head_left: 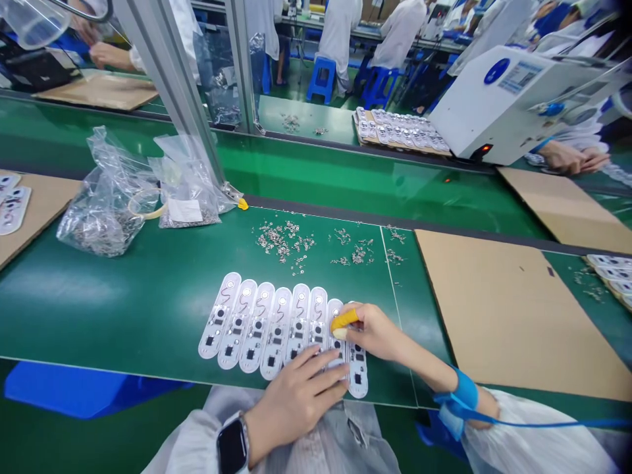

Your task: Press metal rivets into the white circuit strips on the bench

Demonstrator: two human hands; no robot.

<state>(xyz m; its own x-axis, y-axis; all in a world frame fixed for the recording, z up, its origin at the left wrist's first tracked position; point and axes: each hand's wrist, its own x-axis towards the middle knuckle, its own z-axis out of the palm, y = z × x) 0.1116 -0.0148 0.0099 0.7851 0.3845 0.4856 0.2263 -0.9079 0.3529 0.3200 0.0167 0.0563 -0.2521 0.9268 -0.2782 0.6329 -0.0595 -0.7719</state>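
- Our left hand (296,401) lies open on the white circuit boards (276,326)
- Our right hand (375,332) is narrow, yellow finger cot (344,320) on the boards, grip unclear
- Small metal parts (284,240) scattered beyond the boards

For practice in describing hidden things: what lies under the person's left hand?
The left hand rests on the lower ends of white circuit boards, laid side by side on a green bench mat. The board surfaces under the palm and fingers are hidden.

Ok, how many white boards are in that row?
8 boards, side by side on the green mat, the rightmost partly under the left hand and right hand; more could be hidden.
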